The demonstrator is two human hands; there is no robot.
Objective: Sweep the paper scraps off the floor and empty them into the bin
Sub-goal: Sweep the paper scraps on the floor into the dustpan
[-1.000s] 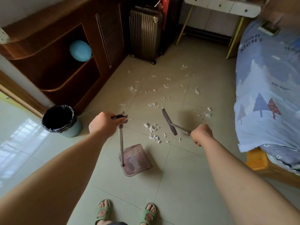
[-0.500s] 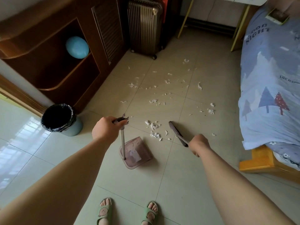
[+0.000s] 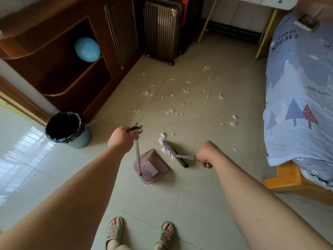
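Note:
White paper scraps [image 3: 185, 91] lie scattered over the tiled floor ahead of me. My left hand [image 3: 121, 139] grips the top of the upright handle of a mauve dustpan [image 3: 152, 166], which rests on the floor in front of my feet. My right hand [image 3: 207, 153] grips the handle of a small broom [image 3: 173, 153]. The broom's head lies on the floor just right of the dustpan's mouth, with a clump of scraps [image 3: 164, 144] against it. A bin [image 3: 67, 129] lined with a black bag stands open at the left.
A dark wooden cabinet [image 3: 59, 73] with a blue balloon [image 3: 87, 49] runs along the left. A ribbed suitcase [image 3: 161, 29] stands at the back. A bed [image 3: 302, 98] fills the right side. My feet in green slippers [image 3: 138, 233] are at the bottom.
The broom head has swept back toward the dustpan, pushing a clump of scraps up beside its mouth. My right hand pulled in toward me. The dustpan and left hand stayed put.

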